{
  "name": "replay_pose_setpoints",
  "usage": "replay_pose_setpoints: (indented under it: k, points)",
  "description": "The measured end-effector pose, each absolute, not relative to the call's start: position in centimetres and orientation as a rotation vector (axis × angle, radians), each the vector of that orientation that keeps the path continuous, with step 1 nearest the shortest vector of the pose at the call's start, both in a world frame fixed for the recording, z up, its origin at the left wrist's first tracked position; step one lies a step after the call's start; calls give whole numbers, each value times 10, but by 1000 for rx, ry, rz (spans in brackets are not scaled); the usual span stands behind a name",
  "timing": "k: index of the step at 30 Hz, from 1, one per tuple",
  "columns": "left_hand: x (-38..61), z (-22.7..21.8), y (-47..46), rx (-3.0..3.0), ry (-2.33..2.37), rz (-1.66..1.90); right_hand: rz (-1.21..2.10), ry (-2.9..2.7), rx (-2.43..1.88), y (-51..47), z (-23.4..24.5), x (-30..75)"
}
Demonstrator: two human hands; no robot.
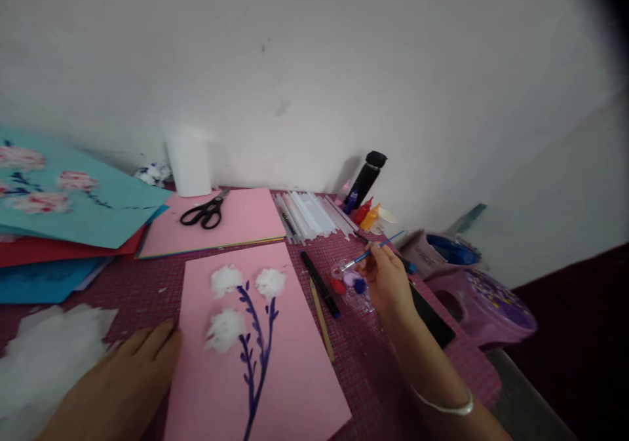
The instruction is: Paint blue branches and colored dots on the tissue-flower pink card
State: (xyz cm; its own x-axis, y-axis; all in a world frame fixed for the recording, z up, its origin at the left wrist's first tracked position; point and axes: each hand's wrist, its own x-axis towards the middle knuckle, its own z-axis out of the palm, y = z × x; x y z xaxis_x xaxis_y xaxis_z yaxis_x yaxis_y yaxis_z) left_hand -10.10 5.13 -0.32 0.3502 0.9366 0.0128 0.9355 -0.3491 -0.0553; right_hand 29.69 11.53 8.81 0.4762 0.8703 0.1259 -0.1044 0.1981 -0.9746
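My right hand (386, 280) pinches a thin blue paintbrush (366, 255), its bristles down at a small clear palette (362, 302) with red, lilac and dark blue paint. In front of me lies a pink sheet (299, 375) bearing a purple painted branch (262, 349) and three white fluffy blossoms (225, 329). My left hand (130, 375) lies flat, fingers stretched out, at the sheet's left edge. Beside it is a pile of thin white tissue (49, 356). A black marker (320, 285) and a wooden stick (322, 323) lie between sheet and palette.
Black scissors (204, 213) rest on stacked pink paper (246, 215). Clear glue sticks (314, 215), paint bottles (366, 213) and a black bottle (368, 175) stand or lie near the wall. Finished-looking blue flower sheets (98, 198) are at left, a pink stool (472, 310) at right.
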Motion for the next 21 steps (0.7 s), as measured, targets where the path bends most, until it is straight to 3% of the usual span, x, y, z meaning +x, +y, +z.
replay_pose_setpoints:
  k: [5,21]
  points:
    - [-94,-2,51,-2496,-1649,242,693,-1112,-1178,114,105,232]
    - [-91,-12,53,-2543,-1664,121,574,-1344,-1326,128,48,212]
